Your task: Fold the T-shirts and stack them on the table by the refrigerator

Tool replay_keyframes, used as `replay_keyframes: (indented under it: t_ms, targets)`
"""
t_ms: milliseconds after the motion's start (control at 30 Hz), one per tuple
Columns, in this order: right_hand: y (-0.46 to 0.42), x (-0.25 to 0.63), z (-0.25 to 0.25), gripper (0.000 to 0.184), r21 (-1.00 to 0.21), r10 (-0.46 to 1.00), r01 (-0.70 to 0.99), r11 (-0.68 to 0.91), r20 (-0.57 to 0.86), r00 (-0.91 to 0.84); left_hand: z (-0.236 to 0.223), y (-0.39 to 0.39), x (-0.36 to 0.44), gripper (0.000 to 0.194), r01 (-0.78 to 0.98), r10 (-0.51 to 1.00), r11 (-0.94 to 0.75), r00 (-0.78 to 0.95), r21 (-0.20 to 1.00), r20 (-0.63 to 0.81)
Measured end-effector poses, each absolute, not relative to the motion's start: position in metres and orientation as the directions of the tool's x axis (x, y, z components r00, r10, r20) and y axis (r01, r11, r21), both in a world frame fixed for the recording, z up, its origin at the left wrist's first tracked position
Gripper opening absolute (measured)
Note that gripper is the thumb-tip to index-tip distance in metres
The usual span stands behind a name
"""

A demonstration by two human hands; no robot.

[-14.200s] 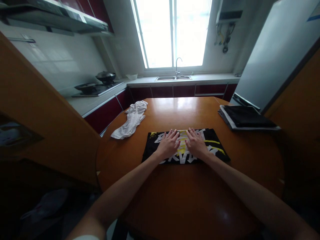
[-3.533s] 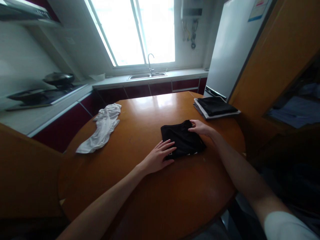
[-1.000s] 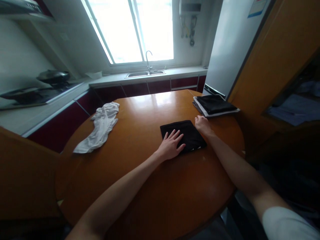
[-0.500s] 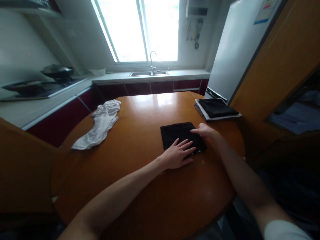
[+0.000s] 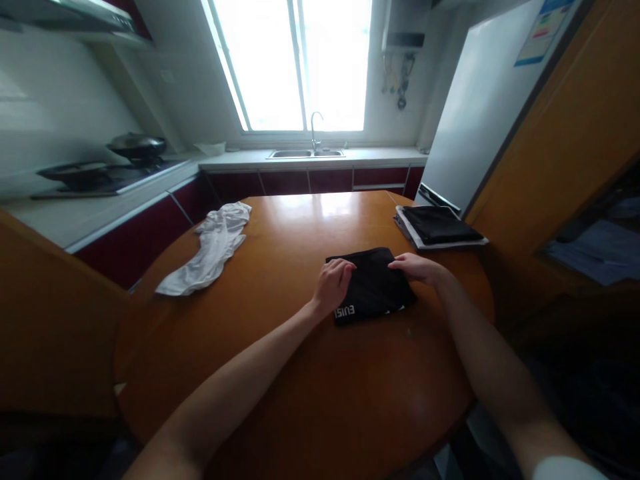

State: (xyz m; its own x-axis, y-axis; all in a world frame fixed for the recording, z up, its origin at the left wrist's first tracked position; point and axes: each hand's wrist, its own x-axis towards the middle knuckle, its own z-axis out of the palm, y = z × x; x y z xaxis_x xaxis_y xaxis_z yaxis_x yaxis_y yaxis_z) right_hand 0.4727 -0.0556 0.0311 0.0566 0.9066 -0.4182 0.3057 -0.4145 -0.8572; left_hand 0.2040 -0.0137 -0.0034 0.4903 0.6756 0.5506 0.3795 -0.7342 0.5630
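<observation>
Black folded cloth: it lay flat on the worktop (image 5: 280,233), just right of the centre of the frame; the black folded cloth (image 5: 377,283) showed white lettering at its lower left corner and small white marks along its lower edge.
Left hand: the left hand (image 5: 333,283) rested over the cloth's left edge, fingers curled inward and mostly closed; whether any fabric was caught beneath them could not be told.
Right hand: the right hand (image 5: 420,268) reached in from the right, thumb and fingertips close together on the cloth's upper right edge; whether they pinched it could not be told.
White garment: the white garment (image 5: 207,250) lay crumpled and stretched out at the worktop's left side, well apart from both hands.
Folded stack: at the worktop's right side sat the folded stack (image 5: 440,227), black on top with white below.
Kitchen: a sink (image 5: 293,154) stood under the window (image 5: 335,60) at upper centre; a lidded pan (image 5: 137,145) was at upper left.
</observation>
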Motion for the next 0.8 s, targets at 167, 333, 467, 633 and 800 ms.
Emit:
replay_keyframes:
  t_ms: [167,333,467,633,800]
  targets:
    - [-0.063,0.471,0.044,0.019,-0.913,0.936,0.213,-0.348,-0.351,0.024,-0.019,0.029,0.195,0.045,0.463,0.894,-0.447,0.199,0.765,0.402]
    - [-0.066,0.463,0.059,0.021,-0.953,0.955,0.128,-0.273,-0.253,0.156,-0.026,0.032,0.195,0.041,0.398,0.872,-0.488,0.259,0.777,0.416]
    - [-0.067,0.459,0.077,0.025,-0.975,0.950,0.111,-0.190,-0.154,0.271,-0.028,0.025,0.195,0.026,0.353,0.828,-0.531,0.408,0.770,0.384]
    - [-0.075,0.461,0.104,0.041,-0.967,0.937,0.229,-0.109,-0.023,0.348,-0.026,0.008,0.201,0.025,0.327,0.796,-0.532,0.509,0.781,0.328]
    - [-0.088,0.471,0.127,0.041,-0.955,0.941,0.292,-0.046,0.056,0.333,-0.020,-0.013,0.228,0.037,0.078,0.743,-0.305,0.643,0.949,0.186]
